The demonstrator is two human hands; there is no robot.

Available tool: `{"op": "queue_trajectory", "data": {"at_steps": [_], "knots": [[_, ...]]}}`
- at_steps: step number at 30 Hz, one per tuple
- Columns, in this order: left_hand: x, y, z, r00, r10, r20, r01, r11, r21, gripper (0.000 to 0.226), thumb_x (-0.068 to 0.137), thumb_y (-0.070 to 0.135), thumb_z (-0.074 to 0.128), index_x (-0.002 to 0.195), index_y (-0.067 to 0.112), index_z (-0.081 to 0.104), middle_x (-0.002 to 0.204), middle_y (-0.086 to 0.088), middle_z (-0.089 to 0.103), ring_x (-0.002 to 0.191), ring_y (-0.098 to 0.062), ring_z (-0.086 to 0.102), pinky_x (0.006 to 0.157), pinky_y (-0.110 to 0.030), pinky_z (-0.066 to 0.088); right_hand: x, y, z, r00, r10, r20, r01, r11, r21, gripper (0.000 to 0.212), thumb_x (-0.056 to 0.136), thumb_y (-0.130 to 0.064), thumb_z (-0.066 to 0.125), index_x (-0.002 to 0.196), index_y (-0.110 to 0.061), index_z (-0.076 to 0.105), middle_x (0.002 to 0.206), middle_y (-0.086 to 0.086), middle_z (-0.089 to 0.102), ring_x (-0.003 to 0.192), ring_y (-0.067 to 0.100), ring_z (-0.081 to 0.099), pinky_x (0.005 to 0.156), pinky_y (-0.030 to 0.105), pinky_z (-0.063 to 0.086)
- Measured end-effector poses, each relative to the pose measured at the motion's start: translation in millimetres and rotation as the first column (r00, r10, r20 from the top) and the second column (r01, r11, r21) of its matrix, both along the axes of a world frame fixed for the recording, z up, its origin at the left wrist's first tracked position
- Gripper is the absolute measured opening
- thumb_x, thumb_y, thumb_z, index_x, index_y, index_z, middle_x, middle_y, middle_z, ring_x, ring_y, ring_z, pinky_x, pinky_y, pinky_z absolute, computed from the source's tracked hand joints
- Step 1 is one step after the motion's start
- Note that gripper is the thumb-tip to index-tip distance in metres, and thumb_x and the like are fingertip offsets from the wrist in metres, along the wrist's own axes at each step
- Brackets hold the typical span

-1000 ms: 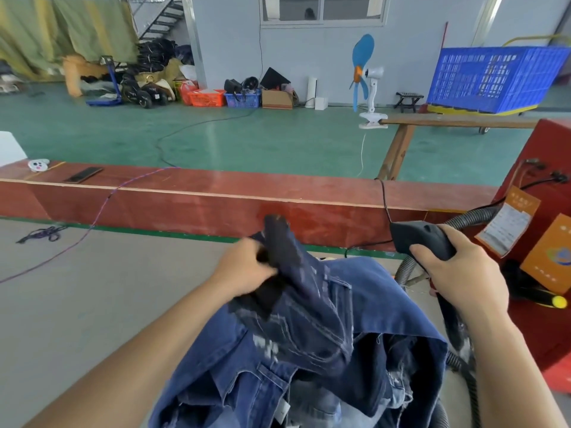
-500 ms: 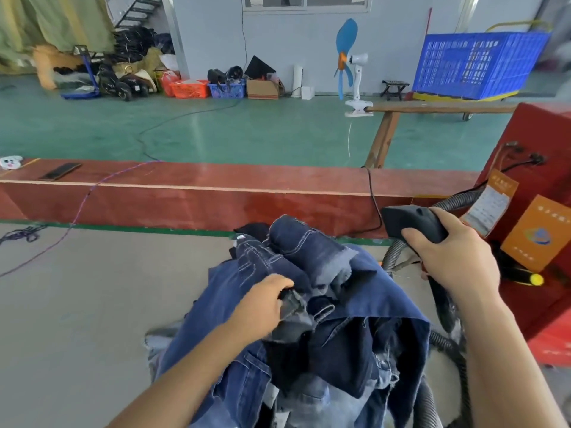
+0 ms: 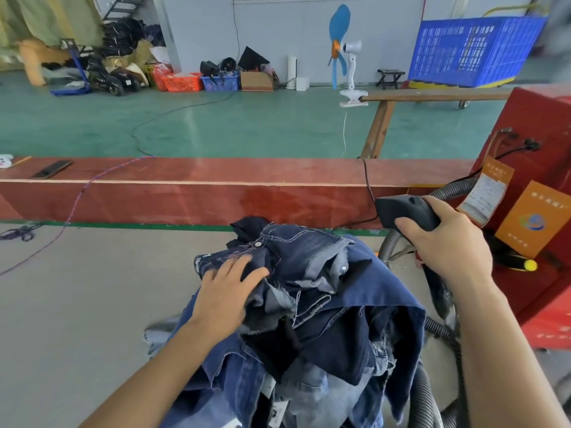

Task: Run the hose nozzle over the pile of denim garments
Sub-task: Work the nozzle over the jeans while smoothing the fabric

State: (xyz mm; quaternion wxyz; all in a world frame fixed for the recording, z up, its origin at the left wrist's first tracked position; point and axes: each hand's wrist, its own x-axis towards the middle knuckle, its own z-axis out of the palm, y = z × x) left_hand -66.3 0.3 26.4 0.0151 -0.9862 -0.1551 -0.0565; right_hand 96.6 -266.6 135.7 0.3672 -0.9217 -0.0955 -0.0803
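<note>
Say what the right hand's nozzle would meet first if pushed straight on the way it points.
The right hand holds the nozzle pointing left. The line likely passes just above the denim pile, along the red board; depth is unclear.

Denim pile [image 3: 324, 307] sits on the table [image 3: 77, 304], left hand [image 3: 228, 291] on top, nozzle [image 3: 404, 211] off right, ledge [image 3: 216, 193] behind.

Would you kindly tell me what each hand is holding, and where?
The right hand grips the hose nozzle around its rear body. The left hand holds nothing, resting flat on the denim pile.
</note>
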Motion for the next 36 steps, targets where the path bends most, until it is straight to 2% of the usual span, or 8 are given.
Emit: {"op": "queue_trajectory", "data": {"at_steps": [7,9,13,19,22,25,29,36], "knots": [[-65.0,26.6,-3.8,0.868,0.228,0.440,-0.152,0.967,-0.203,0.043,0.051,-0.019,0.070,0.085,0.004,0.056,0.087,-0.016,0.058,0.066,-0.038,0.058,0.054,-0.041,0.048,-0.3,0.2,0.4,1.000,0.006,0.010,-0.006,1.000,-0.013,0.049,0.086,-0.044,0.063,0.131,-0.031,0.051,0.081,-0.009,0.051,0.077,0.022,0.050,0.065,0.032,0.039],[-87.6,23.8,-19.6,0.982,0.163,0.098,-0.139,0.966,-0.218,0.033,0.065,-0.005,0.067,0.088,0.014,0.050,0.092,-0.008,0.055,0.085,-0.037,0.059,0.067,-0.040,0.048,-0.5,0.6,0.6,1.000,0.004,0.012,-0.004,1.000,-0.024,0.049,0.086,-0.045,0.063,0.131,-0.032,0.051,0.085,-0.006,0.052,0.079,0.023,0.050,0.066,0.033,0.039],[-106.6,19.7,-43.3,0.822,-0.009,-0.569,-0.240,0.901,-0.362,0.032,0.087,0.030,0.054,0.117,0.030,0.043,0.113,0.006,0.054,0.099,-0.018,0.058,0.082,-0.027,0.047,-2.2,3.1,0.7,1.000,0.013,0.011,-0.013,0.999,-0.037,0.048,0.085,-0.046,0.063,0.130,-0.033,0.051,0.088,-0.004,0.054,0.080,0.024,0.050,0.067,0.033,0.039],[-48.8,3.9,-14.7,0.968,0.165,0.188,-0.074,0.906,-0.416,0.042,0.086,-0.007,0.044,0.116,0.019,0.059,0.121,0.005,0.059,0.111,-0.012,0.055,0.092,-0.017,0.037,-5.8,10.5,1.8,0.998,0.055,0.008,-0.055,0.997,-0.052,0.046,0.086,-0.045,0.062,0.129,-0.032,0.051,0.082,-0.002,0.058,0.078,0.026,0.056,0.064,0.033,0.040],[-25.0,-4.8,-2.2,0.981,-0.169,0.095,0.194,0.854,-0.482,0.059,0.086,-0.002,0.047,0.139,0.024,0.045,0.134,0.017,0.041,0.124,-0.002,0.040,0.105,-0.016,0.029,-6.6,13.8,2.5,0.998,0.070,-0.005,-0.070,0.996,-0.061,0.044,0.087,-0.044,0.061,0.128,-0.033,0.051,0.080,0.000,0.063,0.078,0.028,0.060,0.064,0.033,0.042],[-11.9,-12.5,0.2,0.961,-0.216,-0.176,0.123,0.896,-0.426,0.033,0.082,0.011,0.056,0.110,0.029,0.053,0.103,0.017,0.053,0.090,-0.008,0.052,0.075,-0.024,0.042,-6.7,14.5,2.8,0.996,0.084,-0.018,-0.085,0.994,-0.062,0.043,0.087,-0.044,0.061,0.127,-0.033,0.051,0.078,0.002,0.064,0.077,0.029,0.063,0.065,0.034,0.045],[-8.4,-11.1,14.6,0.976,0.027,0.216,0.077,0.886,-0.458,0.011,0.076,0.027,0.048,0.070,0.028,0.039,0.060,0.007,0.049,0.058,-0.015,0.045,0.056,-0.030,0.037,-4.4,12.8,2.6,0.997,0.075,-0.014,-0.076,0.995,-0.061,0.043,0.087,-0.044,0.061,0.127,-0.034,0.051,0.075,0.000,0.064,0.076,0.028,0.064,0.064,0.032,0.045],[-9.4,-2.6,111.1,0.227,0.740,0.634,0.313,0.561,-0.766,0.033,0.091,-0.001,0.028,0.071,0.023,0.041,0.057,-0.002,0.039,0.033,-0.004,0.036,0.033,-0.018,0.028,-3.3,11.1,2.7,0.998,0.054,-0.012,-0.055,0.997,-0.058,0.043,0.087,-0.044,0.060,0.128,-0.033,0.050,0.073,-0.001,0.064,0.072,0.028,0.065,0.063,0.032,0.047]]}}
